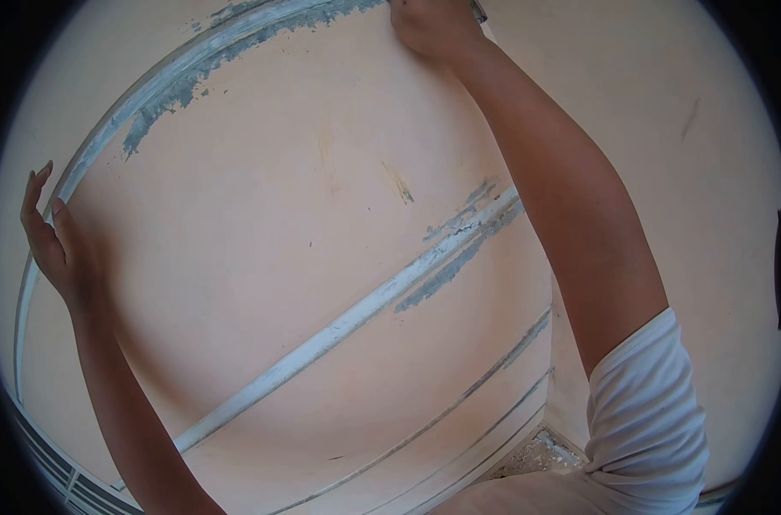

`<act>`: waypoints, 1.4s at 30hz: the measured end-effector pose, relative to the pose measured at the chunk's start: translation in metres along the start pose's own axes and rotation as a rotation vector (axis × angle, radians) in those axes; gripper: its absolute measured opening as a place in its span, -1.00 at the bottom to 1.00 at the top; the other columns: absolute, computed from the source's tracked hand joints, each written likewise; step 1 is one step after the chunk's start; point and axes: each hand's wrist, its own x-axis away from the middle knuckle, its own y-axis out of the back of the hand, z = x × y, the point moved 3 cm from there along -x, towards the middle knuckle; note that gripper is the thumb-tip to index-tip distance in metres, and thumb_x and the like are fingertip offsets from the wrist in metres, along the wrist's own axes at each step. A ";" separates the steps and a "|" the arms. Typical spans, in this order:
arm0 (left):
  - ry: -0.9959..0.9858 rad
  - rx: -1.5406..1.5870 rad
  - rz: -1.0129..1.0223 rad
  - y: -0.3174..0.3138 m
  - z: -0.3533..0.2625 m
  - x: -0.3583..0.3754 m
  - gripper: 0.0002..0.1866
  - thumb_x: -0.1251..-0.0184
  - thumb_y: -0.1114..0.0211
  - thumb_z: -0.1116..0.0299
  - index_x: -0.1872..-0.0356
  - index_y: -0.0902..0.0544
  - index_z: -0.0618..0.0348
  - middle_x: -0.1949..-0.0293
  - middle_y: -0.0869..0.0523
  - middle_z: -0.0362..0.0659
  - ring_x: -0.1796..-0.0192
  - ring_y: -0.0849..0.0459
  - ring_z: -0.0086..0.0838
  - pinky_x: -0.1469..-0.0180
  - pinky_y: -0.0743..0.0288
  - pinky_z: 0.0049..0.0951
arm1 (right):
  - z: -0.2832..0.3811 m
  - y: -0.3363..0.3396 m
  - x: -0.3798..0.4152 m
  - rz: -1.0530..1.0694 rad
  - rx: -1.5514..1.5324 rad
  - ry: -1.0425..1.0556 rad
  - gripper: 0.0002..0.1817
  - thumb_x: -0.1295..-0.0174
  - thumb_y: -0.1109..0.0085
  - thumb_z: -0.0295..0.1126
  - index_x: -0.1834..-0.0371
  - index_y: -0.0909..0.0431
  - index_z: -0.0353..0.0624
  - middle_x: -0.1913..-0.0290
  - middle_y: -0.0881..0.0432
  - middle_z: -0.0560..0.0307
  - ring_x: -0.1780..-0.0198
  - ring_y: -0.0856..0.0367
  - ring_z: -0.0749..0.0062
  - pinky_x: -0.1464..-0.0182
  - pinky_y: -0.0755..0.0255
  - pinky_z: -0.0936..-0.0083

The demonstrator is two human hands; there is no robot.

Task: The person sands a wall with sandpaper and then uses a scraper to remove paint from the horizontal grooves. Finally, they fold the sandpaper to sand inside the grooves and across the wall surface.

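My right hand [432, 27] is up at the top of the view, fingers closed. A small dark end of something [479, 10] shows beside it, but most of the held object is hidden. It is against the wall, near the upper end of a long pale-blue raised strip [206, 50]. Ragged grey patches [169, 101] run along that strip's lower side. On the left, my left hand [57, 245] is open with fingers spread, touching or very close to the same strip lower down.
A second pale-blue strip [322, 335] crosses the peach wall [236, 232] diagonally, with grey patches near its upper end. Thin grooves [442, 421] run below it. A speckled floor patch [541, 451] shows at bottom right, and a slatted grille [60, 468] at bottom left.
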 end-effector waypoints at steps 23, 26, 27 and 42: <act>-0.007 0.033 -0.036 0.001 0.000 0.000 -0.56 -0.63 0.05 0.08 -0.38 -0.48 -0.06 -0.41 -0.54 -0.04 -0.54 -0.40 -0.11 -0.52 -0.33 0.00 | 0.063 -0.012 0.013 -0.049 -0.020 0.160 -0.56 -0.59 0.19 -0.26 -0.24 -0.59 -0.32 -0.19 -0.64 -0.16 -0.33 -0.53 0.04 -0.67 0.06 0.10; -0.007 0.060 -0.019 0.001 0.001 0.000 -0.56 -0.63 0.07 0.10 -0.39 -0.46 -0.04 -0.41 -0.54 -0.04 -0.55 -0.38 -0.12 -0.53 -0.33 0.01 | 0.068 -0.024 0.014 -0.138 -0.092 0.275 -0.60 -0.55 0.12 -0.24 -0.16 -0.68 -0.14 -0.20 -0.66 -0.01 -0.26 -0.60 0.16 -0.59 -0.08 0.14; -0.008 0.069 -0.002 0.001 0.003 -0.001 -0.56 -0.64 0.08 0.11 -0.39 -0.45 -0.02 -0.41 -0.53 -0.04 -0.56 -0.36 -0.13 -0.53 -0.34 0.01 | 0.063 -0.025 0.016 -0.237 -0.114 0.327 -0.65 -0.51 0.03 -0.22 -0.09 -0.77 0.03 -0.18 -0.68 0.13 -0.16 -0.69 0.25 -0.50 -0.24 0.17; 0.052 0.016 0.022 0.004 0.000 0.005 -0.56 -0.62 0.05 0.11 -0.37 -0.48 -0.01 -0.39 -0.56 -0.05 -0.54 -0.41 -0.10 -0.53 -0.31 -0.03 | -0.024 -0.004 -0.001 -0.074 -0.004 0.320 -0.56 -0.60 0.20 -0.25 -0.11 -0.65 -0.31 -0.23 -0.63 -0.17 -0.34 -0.51 0.02 -0.61 -0.10 0.10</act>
